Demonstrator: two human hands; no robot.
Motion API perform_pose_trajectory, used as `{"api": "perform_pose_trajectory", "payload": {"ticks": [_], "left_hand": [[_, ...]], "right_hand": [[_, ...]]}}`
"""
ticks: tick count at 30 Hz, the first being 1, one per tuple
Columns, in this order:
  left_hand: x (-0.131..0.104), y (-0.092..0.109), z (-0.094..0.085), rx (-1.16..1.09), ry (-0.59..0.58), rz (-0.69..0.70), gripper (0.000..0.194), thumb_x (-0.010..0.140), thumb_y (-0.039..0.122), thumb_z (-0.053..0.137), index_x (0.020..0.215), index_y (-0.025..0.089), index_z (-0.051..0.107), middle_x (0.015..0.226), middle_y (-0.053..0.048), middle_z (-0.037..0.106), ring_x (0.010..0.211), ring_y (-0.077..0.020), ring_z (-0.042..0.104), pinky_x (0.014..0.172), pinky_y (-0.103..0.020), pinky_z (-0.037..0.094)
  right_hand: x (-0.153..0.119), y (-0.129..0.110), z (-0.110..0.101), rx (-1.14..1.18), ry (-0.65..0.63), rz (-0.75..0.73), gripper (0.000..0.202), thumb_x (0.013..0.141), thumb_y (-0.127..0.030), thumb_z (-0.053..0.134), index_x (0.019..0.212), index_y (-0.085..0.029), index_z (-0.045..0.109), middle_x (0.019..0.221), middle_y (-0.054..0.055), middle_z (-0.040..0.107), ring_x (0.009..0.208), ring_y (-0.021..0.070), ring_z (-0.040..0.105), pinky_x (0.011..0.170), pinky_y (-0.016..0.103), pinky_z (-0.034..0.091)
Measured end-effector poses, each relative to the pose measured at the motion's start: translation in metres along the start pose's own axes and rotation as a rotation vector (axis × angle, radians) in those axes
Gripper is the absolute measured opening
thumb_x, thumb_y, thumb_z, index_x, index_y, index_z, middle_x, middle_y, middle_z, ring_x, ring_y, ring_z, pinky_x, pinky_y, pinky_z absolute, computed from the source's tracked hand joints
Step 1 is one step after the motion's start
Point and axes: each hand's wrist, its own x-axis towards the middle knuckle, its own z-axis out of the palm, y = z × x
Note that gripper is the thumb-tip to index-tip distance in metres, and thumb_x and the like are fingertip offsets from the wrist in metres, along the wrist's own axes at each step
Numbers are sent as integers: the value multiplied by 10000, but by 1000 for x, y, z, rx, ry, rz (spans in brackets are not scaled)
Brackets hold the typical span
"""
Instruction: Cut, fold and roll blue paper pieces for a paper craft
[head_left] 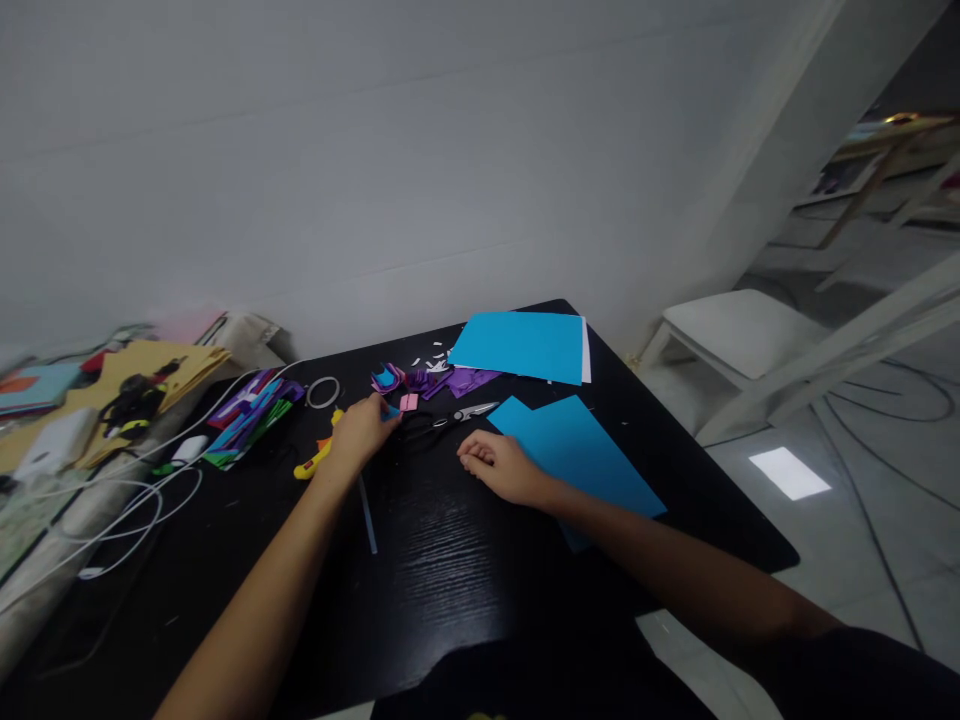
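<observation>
On my head view the black tabletop (450, 590) spans the middle, with one large blue sheet (525, 345) on its far side and more blue paper (592, 455) nearer me, just beside my right hand (501, 466), which is released and loosely curled. My left hand (363, 432) has its fingertips at a small blue piece (391, 412), but I can't tell whether they grip it; the piece sits between that hand and the small pink paper (409, 402). Scissors (475, 412) lie between my hands, the yellow tool (312, 461) beside my left, and a thin strip (368, 518) extends below it.
</observation>
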Motion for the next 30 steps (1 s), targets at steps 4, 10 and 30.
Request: {"api": "perform_pose_trajectory", "payload": {"ticks": [4, 10, 30], "left_hand": [[5, -3, 5, -25, -1, 27, 273, 887, 382, 623, 1057, 172, 662, 1071, -144, 744, 997, -318, 710, 803, -345, 518], [8, -2, 3, -32, -35, -11, 347, 900, 357, 598, 1186, 160, 604, 1055, -150, 757, 998, -328, 720, 780, -333, 511], [-18, -15, -4, -426, 51, -51, 277, 776, 367, 691, 974, 178, 644, 885, -52, 712, 808, -226, 659, 694, -286, 452]], "right_hand": [[0, 2, 0, -15, 0, -2, 48, 884, -173, 632, 904, -192, 671, 798, 32, 691, 763, 169, 667, 713, 296, 522], [0, 2, 0, -18, -9, -13, 50, 880, -183, 645, 913, -189, 682, 808, 32, 691, 768, 167, 666, 696, 282, 517], [0, 2, 1, -8, 9, -42, 37, 866, -187, 662, 883, -203, 690, 778, 18, 683, 731, 156, 643, 670, 282, 492]]}}
